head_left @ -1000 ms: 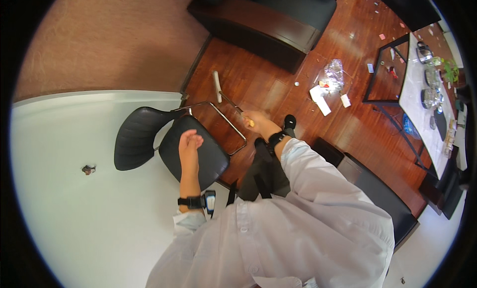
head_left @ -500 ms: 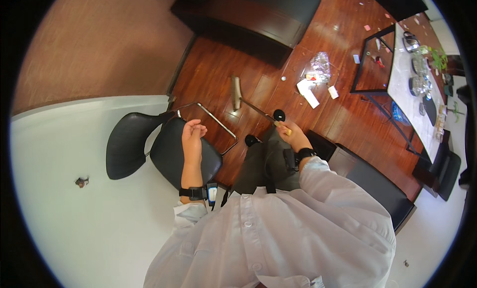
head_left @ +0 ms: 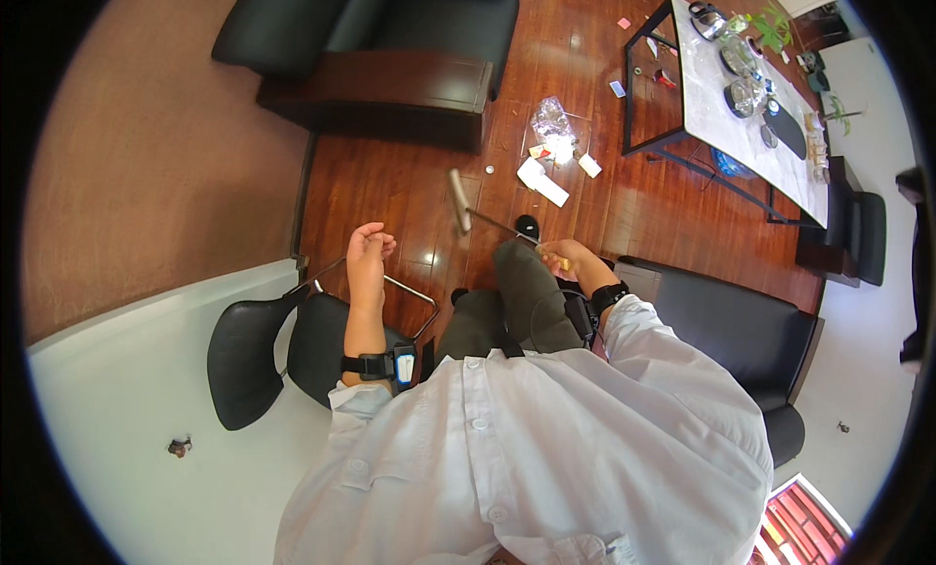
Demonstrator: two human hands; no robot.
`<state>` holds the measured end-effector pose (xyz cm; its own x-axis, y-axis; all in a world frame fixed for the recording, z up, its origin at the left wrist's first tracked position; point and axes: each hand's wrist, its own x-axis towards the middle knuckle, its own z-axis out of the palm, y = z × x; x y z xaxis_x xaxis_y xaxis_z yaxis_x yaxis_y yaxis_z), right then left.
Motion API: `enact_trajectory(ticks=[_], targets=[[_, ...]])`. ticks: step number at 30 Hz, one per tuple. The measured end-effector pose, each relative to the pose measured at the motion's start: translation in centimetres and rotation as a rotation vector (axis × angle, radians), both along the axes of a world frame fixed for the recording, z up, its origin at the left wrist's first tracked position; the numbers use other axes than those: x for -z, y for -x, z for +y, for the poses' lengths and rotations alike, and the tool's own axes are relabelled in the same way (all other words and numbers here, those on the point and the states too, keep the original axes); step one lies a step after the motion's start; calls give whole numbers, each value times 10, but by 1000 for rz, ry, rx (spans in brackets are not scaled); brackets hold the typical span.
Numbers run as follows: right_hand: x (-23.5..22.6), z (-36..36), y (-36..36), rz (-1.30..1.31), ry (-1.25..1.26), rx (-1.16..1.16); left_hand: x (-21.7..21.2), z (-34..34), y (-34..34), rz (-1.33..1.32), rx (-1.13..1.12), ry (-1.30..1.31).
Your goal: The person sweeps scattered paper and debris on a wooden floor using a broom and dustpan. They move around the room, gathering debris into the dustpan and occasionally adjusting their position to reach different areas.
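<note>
**Head view: long-handled sweeper swung out over the wood floor**

Head camera looks straight down on a person in a white shirt. Compared with half a second ago, the right hand has pushed farther from the body, and the pale head of the long-handled sweeper now sits farther out on the red-brown wood floor, nearer the litter. The right hand's fingers are clamped round the near end of the thin handle. The left hand has stayed above the black chair on the left, fingers curled together into a loose fist, holding nothing that can be seen.

No open container shows its contents clearly. On the far right a glass-topped table with a dark frame carries several small dishes and pots, too small to tell what is inside.

Just beyond the sweeper head lie a crumpled clear plastic bag and white paper scraps. A dark wooden side table stands far left of them, between black sofas. A black bench lies just right of the right hand.
</note>
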<state>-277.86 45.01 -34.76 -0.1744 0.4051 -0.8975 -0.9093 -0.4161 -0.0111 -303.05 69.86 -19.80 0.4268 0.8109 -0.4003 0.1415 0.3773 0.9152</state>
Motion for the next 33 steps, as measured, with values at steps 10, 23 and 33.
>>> enact_trajectory(ticks=[10,23,33], targets=[[40,-9,-160,63,164,-30,-10,3,-134,19,-21,-6],[33,33,-456,-16,50,-85,-11,-7,-333,57,96,-12],[18,104,-499,-395,79,42,-18,11,-396,106,163,-28]])
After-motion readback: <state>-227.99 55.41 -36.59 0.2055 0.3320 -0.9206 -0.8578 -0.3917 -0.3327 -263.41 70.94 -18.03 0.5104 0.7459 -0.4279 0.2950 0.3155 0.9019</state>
